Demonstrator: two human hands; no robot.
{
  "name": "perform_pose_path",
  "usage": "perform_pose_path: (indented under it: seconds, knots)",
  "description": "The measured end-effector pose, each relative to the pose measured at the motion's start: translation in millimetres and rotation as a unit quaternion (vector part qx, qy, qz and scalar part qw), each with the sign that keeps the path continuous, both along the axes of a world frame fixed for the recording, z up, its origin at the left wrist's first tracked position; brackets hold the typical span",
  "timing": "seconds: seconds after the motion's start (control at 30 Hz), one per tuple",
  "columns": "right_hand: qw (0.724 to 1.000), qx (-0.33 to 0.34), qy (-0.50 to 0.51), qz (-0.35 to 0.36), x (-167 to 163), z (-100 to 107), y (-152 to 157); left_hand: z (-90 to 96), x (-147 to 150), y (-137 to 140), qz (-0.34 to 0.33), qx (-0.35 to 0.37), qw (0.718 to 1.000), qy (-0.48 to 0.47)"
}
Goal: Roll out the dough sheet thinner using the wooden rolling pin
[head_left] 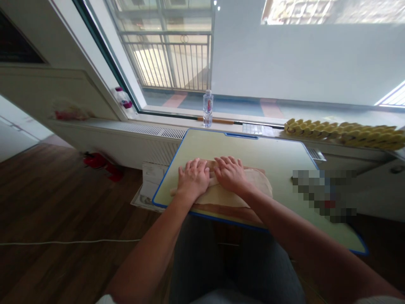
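Note:
A pale, flat sheet of dough [228,195] lies on a brown board [226,210], which rests on a light green cutting board [268,152] with a blue edge. My left hand [193,175] presses palm down near the dough's left end, its fingers stretched forward. Beside it, my right hand [230,171] lies flat over the dough's upper middle, fingers also extended. Under the hands runs what looks like a thin rolling pin; its pale end [172,192] sticks out left of my left hand, and my hands hide most of the rest.
On the windowsill stand a water bottle [208,109] and a bottle with a purple cap [123,98]. Yellow egg-carton-like trays [341,131] lie at the right. A blurred-out item [322,196] sits on the green board's right side. A red fire extinguisher [96,160] is on the floor.

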State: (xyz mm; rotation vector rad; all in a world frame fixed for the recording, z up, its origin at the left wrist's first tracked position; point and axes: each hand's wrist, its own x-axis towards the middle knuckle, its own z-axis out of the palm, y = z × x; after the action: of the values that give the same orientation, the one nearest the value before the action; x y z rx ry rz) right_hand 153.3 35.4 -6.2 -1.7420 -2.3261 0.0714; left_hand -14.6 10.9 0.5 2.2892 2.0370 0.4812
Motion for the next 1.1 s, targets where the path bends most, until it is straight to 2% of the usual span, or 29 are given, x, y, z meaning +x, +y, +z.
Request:
perform_pose_path:
  seconds: [0.37, 0.67, 0.97, 1.1]
  knots:
    - [1.0, -0.029, 0.0, 0.008, -8.9, 2.5, 33.0, 3.5, -8.5, 28.8, -0.005, -0.013, 1.0, 0.013]
    - [0.998, -0.054, -0.012, 0.005, -15.1, 8.5, 51.0, 14.9, -11.2, 42.4, -0.003, -0.032, 0.999, 0.038]
    - [0.999, -0.039, 0.012, -0.007, -19.6, 4.3, 64.1, 9.8, -14.9, 54.6, -0.009, -0.017, 0.998, 0.055]
    - [0.999, -0.039, 0.032, -0.018, -22.2, 3.2, 69.4, 14.1, -14.2, 57.5, -0.011, -0.016, 0.998, 0.057]
